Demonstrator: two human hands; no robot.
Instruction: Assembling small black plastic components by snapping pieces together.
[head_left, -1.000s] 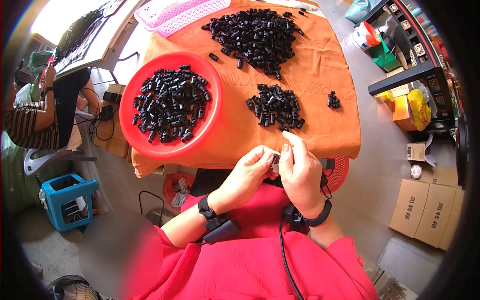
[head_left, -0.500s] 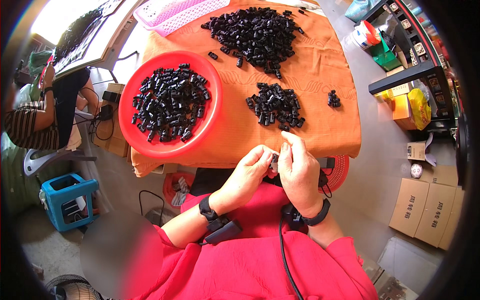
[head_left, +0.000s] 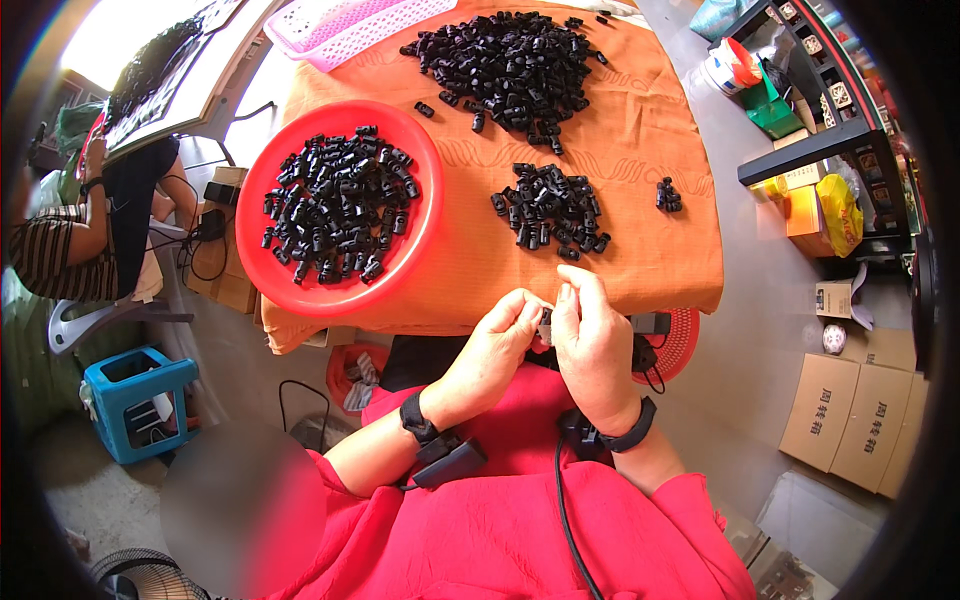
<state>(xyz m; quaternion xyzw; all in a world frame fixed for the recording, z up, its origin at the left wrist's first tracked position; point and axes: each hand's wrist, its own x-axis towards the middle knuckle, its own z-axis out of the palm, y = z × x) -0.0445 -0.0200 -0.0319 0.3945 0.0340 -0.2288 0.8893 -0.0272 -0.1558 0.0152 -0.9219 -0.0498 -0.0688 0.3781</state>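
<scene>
Head view: hands pinching black part (shared)

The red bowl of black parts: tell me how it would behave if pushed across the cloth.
The red bowl looks like thin plastic, so probably light, though its heap of black parts adds weight. It overhangs the orange cloth edge, so a leftward push may tip it. The cloth would likely bunch.

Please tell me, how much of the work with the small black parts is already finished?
Done, probably: the red tray holds many black parts. In hand: the left hand and right hand pinch one small black piece together. Left, apparently: a large pile, a middle pile and a few pieces on the orange cloth.
</scene>
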